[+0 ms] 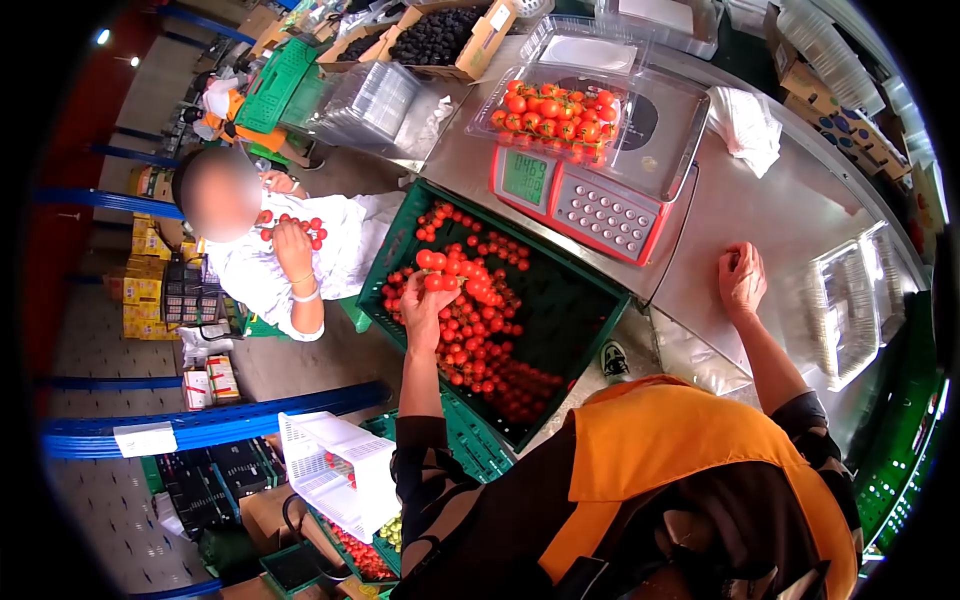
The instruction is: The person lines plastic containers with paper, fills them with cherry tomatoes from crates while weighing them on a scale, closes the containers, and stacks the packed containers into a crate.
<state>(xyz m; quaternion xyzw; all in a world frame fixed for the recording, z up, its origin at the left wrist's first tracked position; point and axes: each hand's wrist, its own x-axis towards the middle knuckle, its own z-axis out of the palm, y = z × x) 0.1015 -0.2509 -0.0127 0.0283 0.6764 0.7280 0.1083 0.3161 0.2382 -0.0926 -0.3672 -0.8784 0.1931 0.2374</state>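
Observation:
My left hand holds a small bunch of red cherry tomatoes above a green crate with many loose and vined tomatoes inside. On the steel table, my right hand rests with its fingers curled; whether anything is in them is hidden. Between the crate and the table's back stands a scale with a red frame and a lit display. A clear plastic punnet full of tomatoes on the vine sits on the scale, its lid folded open.
A co-worker in white stands left of the crate, holding tomatoes. Stacked clear punnets lie at the table's right, a white cloth or bag behind the scale. Boxes of dark berries are at the back; a white basket is lower left.

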